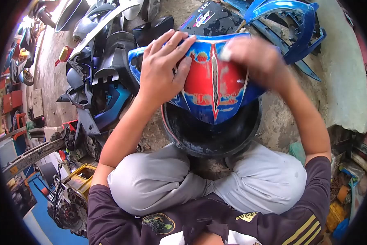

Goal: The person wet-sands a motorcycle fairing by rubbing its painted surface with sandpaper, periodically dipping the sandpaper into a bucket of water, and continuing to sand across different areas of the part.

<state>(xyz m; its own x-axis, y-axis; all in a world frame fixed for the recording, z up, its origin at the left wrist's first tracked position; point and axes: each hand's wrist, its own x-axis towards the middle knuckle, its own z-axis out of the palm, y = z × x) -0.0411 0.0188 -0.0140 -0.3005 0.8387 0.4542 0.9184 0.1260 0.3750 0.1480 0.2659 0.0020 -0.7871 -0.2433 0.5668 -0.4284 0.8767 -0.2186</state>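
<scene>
A blue and red motorcycle fairing panel (196, 81) rests over a round black basin (183, 141) between my crossed legs. Its paint is patchy, with pale bare spots and a worn stripe down the middle. My left hand (163, 67) grips the panel's left side, fingers over its upper part and thumb apart on the face. On the upper right of the panel, my right hand (255, 61) is smeared by motion, its fingers bent and pressed to the surface. Something small and pale (225, 54) shows at its fingertips; I cannot make out what it is.
Dark motorcycle body panels (116, 59) are piled at the left. A black lettered panel (210, 20) and blue fairing parts (289, 20) lie beyond the basin. A pale concrete ledge (346, 69) runs along the right. An engine (69, 210) stands at lower left.
</scene>
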